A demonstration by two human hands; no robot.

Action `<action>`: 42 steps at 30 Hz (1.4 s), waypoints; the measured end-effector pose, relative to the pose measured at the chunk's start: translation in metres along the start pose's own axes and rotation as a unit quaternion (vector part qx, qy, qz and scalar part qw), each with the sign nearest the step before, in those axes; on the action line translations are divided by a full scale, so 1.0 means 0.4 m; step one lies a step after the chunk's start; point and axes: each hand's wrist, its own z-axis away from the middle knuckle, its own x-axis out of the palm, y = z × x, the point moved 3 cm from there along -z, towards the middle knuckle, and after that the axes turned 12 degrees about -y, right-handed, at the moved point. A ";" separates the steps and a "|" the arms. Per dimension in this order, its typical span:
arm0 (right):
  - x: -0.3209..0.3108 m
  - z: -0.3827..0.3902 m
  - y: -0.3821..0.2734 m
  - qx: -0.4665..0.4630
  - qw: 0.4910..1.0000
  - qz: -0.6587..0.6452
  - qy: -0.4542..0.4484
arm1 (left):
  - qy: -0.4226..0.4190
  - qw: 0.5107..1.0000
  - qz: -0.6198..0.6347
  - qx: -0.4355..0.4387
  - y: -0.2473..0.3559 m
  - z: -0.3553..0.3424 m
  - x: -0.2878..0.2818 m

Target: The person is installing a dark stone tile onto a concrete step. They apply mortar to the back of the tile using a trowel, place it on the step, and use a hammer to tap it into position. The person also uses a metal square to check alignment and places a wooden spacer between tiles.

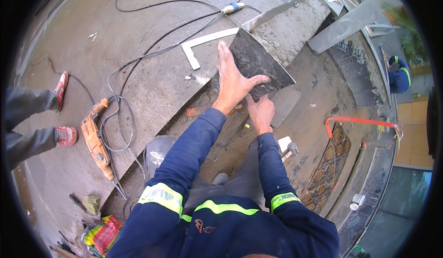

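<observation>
A dark, rough-faced stone slab (258, 60) with a pale far-right edge sits in front of me, beside a concrete ledge. My left hand (231, 81) lies along its left side, fingers stretched upward and thumb spread across the dark face. Just below, at the slab's near edge, my right hand (261, 112) is closed with its fingertips against that edge. The undersides of the fingers are hidden. A white L-shaped square (207, 42) rests on the concrete left of the slab. Close to my right forearm lies a hammer (290, 150).
An orange rotary hammer drill (95, 140) with looped cable lies left. A person's red shoes (66, 136) stand beyond it. An orange-red bent pipe (357, 120) juts in at right. A cable connector (233, 8) lies at the back; a colourful bag (104, 234) sits lower left.
</observation>
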 end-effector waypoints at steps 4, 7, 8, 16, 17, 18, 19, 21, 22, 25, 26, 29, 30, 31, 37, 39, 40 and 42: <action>0.005 -0.015 0.012 -0.002 0.998 0.058 -0.021 | -0.065 0.986 0.082 -0.129 -0.084 0.072 0.051; 0.016 -0.024 0.023 -0.002 0.991 0.134 -0.024 | -0.056 0.984 0.116 -0.126 -0.127 0.073 0.074; 0.023 -0.029 0.027 0.003 0.990 0.137 -0.033 | -0.058 0.982 0.120 -0.136 -0.136 0.076 0.080; 0.056 -0.052 0.068 -0.026 0.989 0.146 -0.012 | -0.066 0.976 0.153 -0.137 -0.150 0.067 0.080; 0.053 -0.053 0.070 -0.029 0.990 0.139 -0.016 | -0.067 0.977 0.154 -0.135 -0.149 0.065 0.078; 0.050 -0.055 0.071 -0.019 0.991 0.129 -0.019 | -0.072 0.976 0.157 -0.135 -0.149 0.062 0.077; 0.044 -0.059 0.071 -0.017 0.991 0.129 -0.034 | -0.078 0.975 0.156 -0.141 -0.150 0.061 0.078; 0.026 -0.066 0.072 -0.048 0.991 0.100 -0.078 | -0.058 0.979 0.147 -0.128 -0.153 0.060 0.079; 0.013 -0.065 0.083 -0.046 0.990 0.080 -0.108 | -0.071 0.978 0.146 -0.133 -0.156 0.063 0.084; -0.023 -0.079 0.144 -0.105 0.967 0.132 -0.188 | -0.032 0.986 0.129 -0.104 -0.167 0.063 0.090; -0.040 -0.078 0.198 -0.057 0.961 0.178 -0.205 | -0.032 0.988 0.122 -0.088 -0.164 0.063 0.099; -0.031 -0.047 0.400 0.091 0.971 -0.081 -0.206 | -0.048 0.991 0.080 -0.092 -0.165 0.060 0.111; 0.007 -0.040 0.466 0.154 0.957 -0.121 -0.212 | -0.052 0.993 0.061 -0.089 -0.160 0.060 0.111; 0.054 -0.040 0.517 0.160 0.952 -0.104 -0.238 | -0.066 0.991 0.070 -0.090 -0.159 0.060 0.108; 0.353 0.000 0.670 0.165 0.950 -0.021 -0.265 | -0.115 0.976 0.169 -0.074 -0.145 0.053 0.082; 0.381 0.076 0.710 0.199 0.945 -0.031 -0.257 | -0.123 0.982 0.114 -0.091 -0.136 0.049 0.079; 0.389 0.119 0.725 0.211 0.942 -0.025 -0.261 | -0.129 0.985 0.071 -0.092 -0.130 0.047 0.075; 0.393 0.204 0.761 0.246 0.937 -0.027 -0.245 | -0.148 0.978 0.117 -0.090 -0.121 0.042 0.071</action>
